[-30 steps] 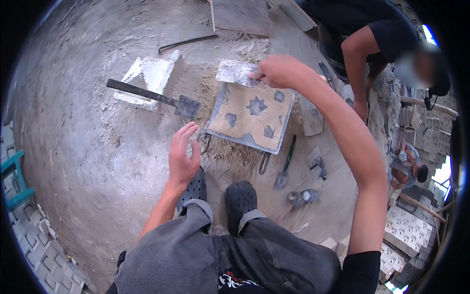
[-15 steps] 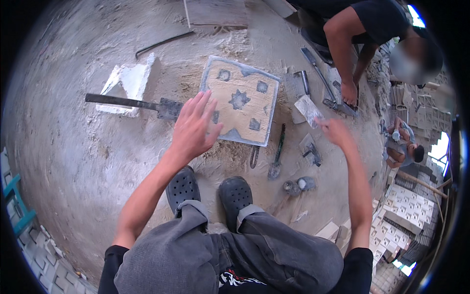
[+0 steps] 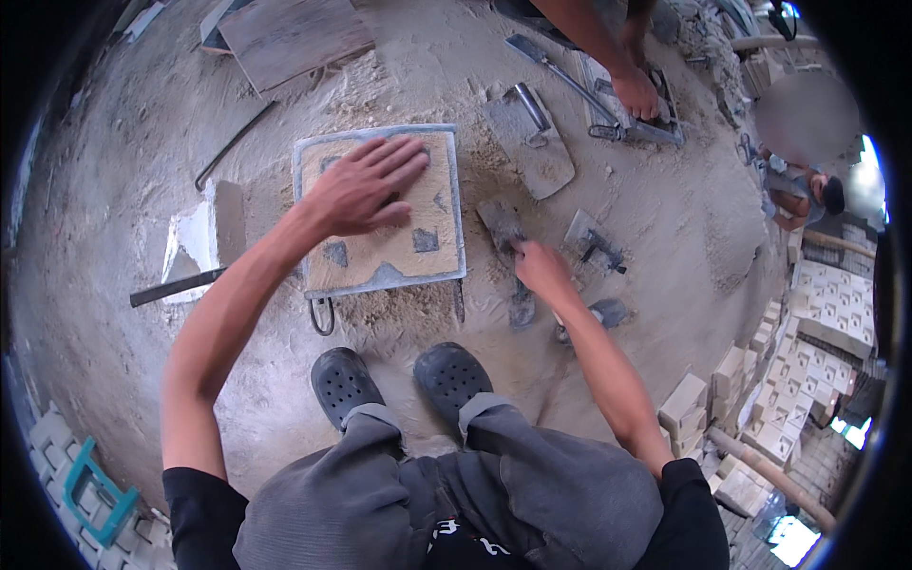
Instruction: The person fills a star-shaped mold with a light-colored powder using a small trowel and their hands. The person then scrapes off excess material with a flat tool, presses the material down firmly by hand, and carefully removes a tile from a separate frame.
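Note:
A square slab mould (image 3: 460, 204) with a pale rim lies on the ground in front of me, filled with sandy powder (image 3: 356, 268) around dark grey inset shapes. My left hand (image 3: 369, 187) is spread flat over its upper middle, hiding part of the pattern; whether the palm presses on the powder I cannot tell. Just right of the mould, my right hand (image 3: 543, 273) is closed on a small trowel (image 3: 498, 224), its dusty flat blade pointing up and left. A wire loop (image 3: 323, 318) sticks out below the mould's near edge.
A broad flat trowel (image 3: 541, 157), a black-handled float (image 3: 597, 247) and a cup (image 3: 608, 312) lie to the right. A white block (image 3: 195, 242) with a metal bar (image 3: 176, 288) stands left. A co-worker's hand (image 3: 636, 93) works at a metal frame (image 3: 655, 133).
My left hand has gone from the mould's left edge to over its upper middle. My right hand has brought the trowel left, close to the mould. The view has shifted.

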Tool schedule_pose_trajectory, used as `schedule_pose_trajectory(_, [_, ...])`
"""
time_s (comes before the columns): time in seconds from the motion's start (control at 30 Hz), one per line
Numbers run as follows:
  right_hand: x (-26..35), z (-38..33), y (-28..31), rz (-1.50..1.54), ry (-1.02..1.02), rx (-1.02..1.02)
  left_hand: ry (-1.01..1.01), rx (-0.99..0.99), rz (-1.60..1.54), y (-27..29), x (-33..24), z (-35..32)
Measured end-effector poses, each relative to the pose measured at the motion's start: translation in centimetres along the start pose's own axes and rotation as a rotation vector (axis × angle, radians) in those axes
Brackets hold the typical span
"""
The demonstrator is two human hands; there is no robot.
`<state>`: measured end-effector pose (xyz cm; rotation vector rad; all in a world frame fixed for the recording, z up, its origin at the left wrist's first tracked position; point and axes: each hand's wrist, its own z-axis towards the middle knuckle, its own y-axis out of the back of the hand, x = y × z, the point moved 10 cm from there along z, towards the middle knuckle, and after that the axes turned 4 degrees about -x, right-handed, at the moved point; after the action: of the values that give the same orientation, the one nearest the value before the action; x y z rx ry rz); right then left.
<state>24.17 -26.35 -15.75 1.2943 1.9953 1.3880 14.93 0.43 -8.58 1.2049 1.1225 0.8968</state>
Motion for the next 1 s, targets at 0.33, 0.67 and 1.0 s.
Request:
schedule_pose_trajectory(0.33, [2.9,7.9,0.2,0.074,0.148,-0.175,0.052,0.358,0.062,1.8,4.3,-10.6])
schedule_pose_trajectory(0.67, [6.7,17.3,2.7,0.106,0.091,-0.14,0.042,0.185,0.156,4.7,6.2,-6.6])
schedule_pose_trajectory(1.0, [7.4,13.6,8.6,-0.051,0.192,-0.197,0.609,-0.411,-0.317,4.1,10.2,-6.8])
